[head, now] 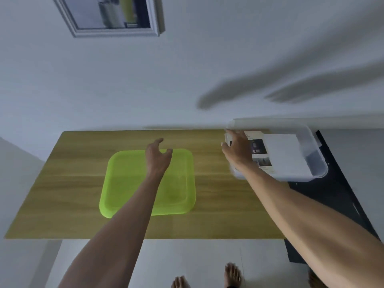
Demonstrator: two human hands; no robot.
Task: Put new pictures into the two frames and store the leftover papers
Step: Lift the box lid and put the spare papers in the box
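My right hand [236, 150] reaches out to the clear plastic box [311, 154] at the far right corner of the wooden table [62, 194]. Its fingers are spread and lie over the left end of the papers [284, 154] and the box's near-left rim; whether they actually grip anything I cannot tell, because the hand is blurred. The papers lie flat on top of the box, not down on the tabletop. The stack's long axis runs across the table from left to right, tilted a little so the right end sits nearer to me. A printed sheet with small dark pictures shows at the left, and a plain white sheet covers the right part.

My left hand [159, 156] hovers above the far edge of the green tray [124, 183], fingers loosely curled and apart, holding nothing. The tray sits in the middle of the table, well apart from the box, its longer side running towards me.

A grey framed picture [112, 15] hangs on the wall above the table. My bare feet [232, 275] stand on the pale floor below.
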